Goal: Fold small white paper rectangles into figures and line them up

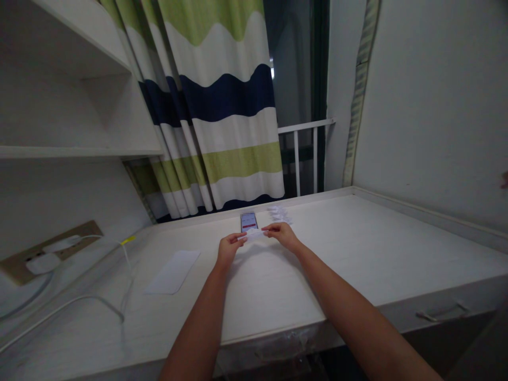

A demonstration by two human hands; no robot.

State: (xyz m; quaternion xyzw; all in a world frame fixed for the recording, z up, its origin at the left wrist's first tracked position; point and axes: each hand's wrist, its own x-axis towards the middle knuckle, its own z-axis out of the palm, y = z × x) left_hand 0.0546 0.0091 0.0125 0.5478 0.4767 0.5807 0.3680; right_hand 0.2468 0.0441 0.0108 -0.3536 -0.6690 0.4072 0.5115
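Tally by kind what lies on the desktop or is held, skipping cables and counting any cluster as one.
Rectangular phone with lit screen: 1
White rectangular paper sheet: 1
Held small white paper piece: 1
Cluster of small white pieces: 1 (pieces too blurred to count)
Total: 4

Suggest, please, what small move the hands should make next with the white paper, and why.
Perhaps slide the right hand inward to pinch nearer the middle of the white paper, with the left hand steadying its end: each hand grips one end, leaving the middle free of fingers.
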